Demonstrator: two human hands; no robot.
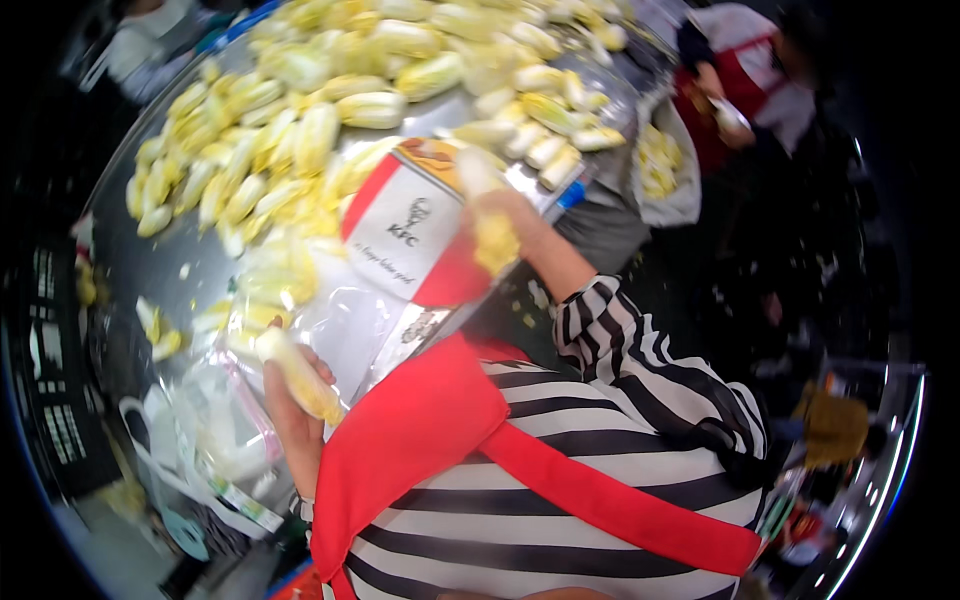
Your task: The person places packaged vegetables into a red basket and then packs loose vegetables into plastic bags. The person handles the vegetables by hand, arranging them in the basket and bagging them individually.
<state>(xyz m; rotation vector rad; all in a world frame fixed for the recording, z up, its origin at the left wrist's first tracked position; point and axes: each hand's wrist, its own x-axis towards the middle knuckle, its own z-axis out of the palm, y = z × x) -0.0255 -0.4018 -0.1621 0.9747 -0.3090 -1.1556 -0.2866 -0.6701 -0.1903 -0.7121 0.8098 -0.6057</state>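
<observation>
My left hand (294,397) is closed around a pale endive head (296,375) close to the front of my body, its yellow tip towards me. My right hand (504,210), blurred, grips another endive head (493,244) over the right edge of a red and white printed carton (405,225). This carton bears writing and a food picture, and lies on the metal table near the front. Clear plastic film (341,322) and a pile of endive leaves (277,277) lie between my hands.
A large heap of endive heads (300,139) covers much of the metal table (120,285). Several trimmed heads (544,150) lie in rows at right. Plastic bags (210,427) hang at the front left. Beyond stands a white sack (679,210) beside a person in a red apron (727,90).
</observation>
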